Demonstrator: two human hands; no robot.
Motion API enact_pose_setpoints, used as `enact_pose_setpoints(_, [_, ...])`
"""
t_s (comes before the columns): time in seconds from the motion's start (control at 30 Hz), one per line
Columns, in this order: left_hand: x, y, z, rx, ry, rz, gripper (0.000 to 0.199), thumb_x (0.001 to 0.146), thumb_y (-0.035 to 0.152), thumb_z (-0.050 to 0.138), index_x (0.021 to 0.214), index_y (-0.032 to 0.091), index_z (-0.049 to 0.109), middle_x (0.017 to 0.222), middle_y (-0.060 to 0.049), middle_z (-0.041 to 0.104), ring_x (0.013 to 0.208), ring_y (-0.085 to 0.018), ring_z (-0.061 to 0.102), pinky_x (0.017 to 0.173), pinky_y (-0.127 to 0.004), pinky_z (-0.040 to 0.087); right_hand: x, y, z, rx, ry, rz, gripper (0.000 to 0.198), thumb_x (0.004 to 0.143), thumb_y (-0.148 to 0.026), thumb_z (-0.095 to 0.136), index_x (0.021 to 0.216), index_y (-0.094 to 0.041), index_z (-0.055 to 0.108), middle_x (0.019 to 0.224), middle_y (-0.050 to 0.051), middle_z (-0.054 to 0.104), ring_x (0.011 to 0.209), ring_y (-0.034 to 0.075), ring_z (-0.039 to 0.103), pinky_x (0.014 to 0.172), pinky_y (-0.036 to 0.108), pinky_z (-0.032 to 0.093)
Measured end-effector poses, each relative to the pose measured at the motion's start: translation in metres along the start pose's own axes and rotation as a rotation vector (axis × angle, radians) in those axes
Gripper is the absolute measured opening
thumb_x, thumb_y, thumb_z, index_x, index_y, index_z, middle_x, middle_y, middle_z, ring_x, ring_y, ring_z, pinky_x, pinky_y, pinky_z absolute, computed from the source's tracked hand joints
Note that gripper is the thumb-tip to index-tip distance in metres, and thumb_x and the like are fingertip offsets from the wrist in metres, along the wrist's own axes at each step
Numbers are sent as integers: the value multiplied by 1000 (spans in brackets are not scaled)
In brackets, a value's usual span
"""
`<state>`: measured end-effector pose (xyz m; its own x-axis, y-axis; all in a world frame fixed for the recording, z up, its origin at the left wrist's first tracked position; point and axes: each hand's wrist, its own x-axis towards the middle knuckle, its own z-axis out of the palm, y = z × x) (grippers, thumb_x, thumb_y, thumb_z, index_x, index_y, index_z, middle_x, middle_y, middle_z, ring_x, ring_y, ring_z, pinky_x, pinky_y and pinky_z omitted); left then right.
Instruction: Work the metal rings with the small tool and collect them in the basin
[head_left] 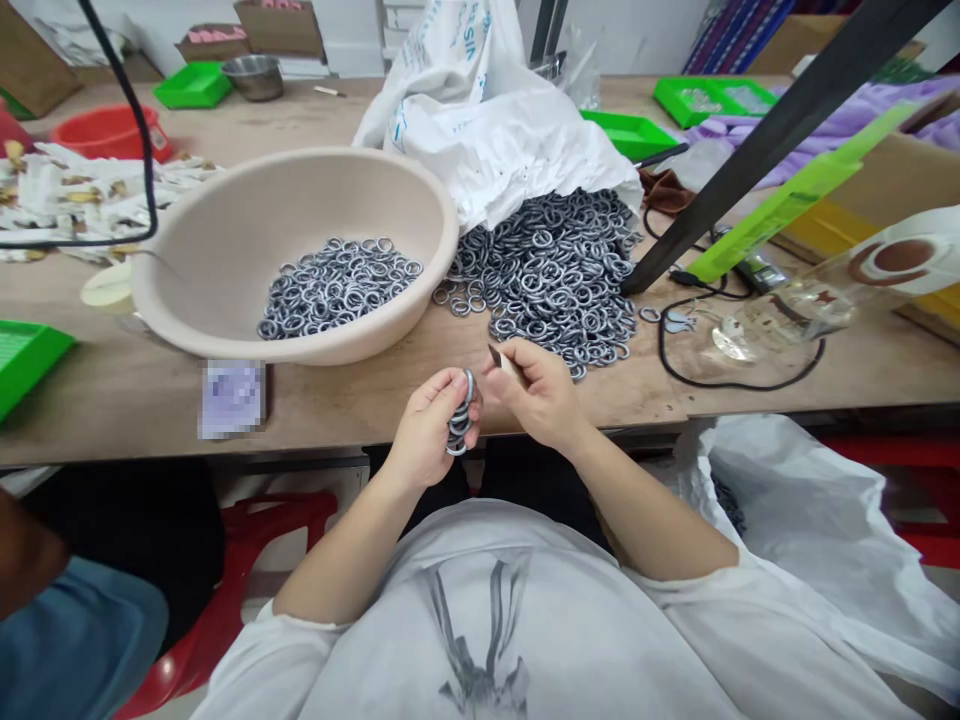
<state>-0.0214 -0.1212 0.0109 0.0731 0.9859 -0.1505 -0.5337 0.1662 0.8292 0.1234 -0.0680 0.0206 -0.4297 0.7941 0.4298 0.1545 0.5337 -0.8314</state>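
Several grey rings (pixel 460 425) are bunched in my left hand (pixel 429 425), one standing upright between thumb and forefinger. Close by on the right, my right hand (pixel 541 392) is closed on a small knife (pixel 504 362) with a dark tip and a pale handle; most of it is hidden by the fingers. The tip points up and left, apart from the rings. Beyond my hands, a large heap of grey rings (pixel 559 275) spills from a white woven sack (pixel 480 130). More grey rings (pixel 337 285) lie inside a wide beige basin (pixel 195 290) to the left.
A dark metal post (pixel 750 160) rises right of the heap, beside a black cable (pixel 739 385) and a clear bottle (pixel 817 290). Green trays (pixel 30 360) stand at left and back. An open white bag (pixel 795 510) hangs low right. Another person (pixel 75 620) sits at left.
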Motion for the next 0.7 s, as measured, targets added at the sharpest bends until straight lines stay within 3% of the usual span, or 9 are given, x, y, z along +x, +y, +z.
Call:
enact_pose_setpoints(0.13, [1,2,-1,-5,15,-15,35,82,46,71,75,17,52,56,6,54,36,-6,49,35,-16,30,-9,-6,-7,-296,-126,-171,41,100,-43,49,67,-19,52,63,-2,50,57,10,43,57,26,28])
enact_pose_setpoints(0.4, [0,2,2,22,17,-47,37,78,48,74,75,19,50,53,7,51,36,-5,47,36,-16,30,-10,-8,-8,-406,-221,-106,47,100,-50,42,66,-20,51,62,0,53,59,12,46,58,28,26])
enact_pose_setpoints(0.57, [-13,4,3,95,-128,-134,35,80,46,73,74,17,54,58,4,55,39,-6,49,38,-16,33,7,12,-15,-403,-82,148,51,99,-55,38,62,-21,44,56,-3,45,56,12,41,57,28,25])
enact_pose_setpoints(0.63, [-13,7,2,84,-101,-103,35,81,44,72,73,17,53,59,4,55,40,-5,50,39,-16,34,14,13,-17,-385,-24,185,50,99,-56,38,64,-21,45,57,-3,43,57,12,41,58,27,27])
enact_pose_setpoints(0.7, [-9,10,-1,45,-2,-39,35,80,43,74,73,17,51,60,5,54,39,-5,50,39,-16,34,16,6,-16,-363,-27,107,49,99,-57,39,68,-21,49,61,-2,46,59,12,42,59,27,28])
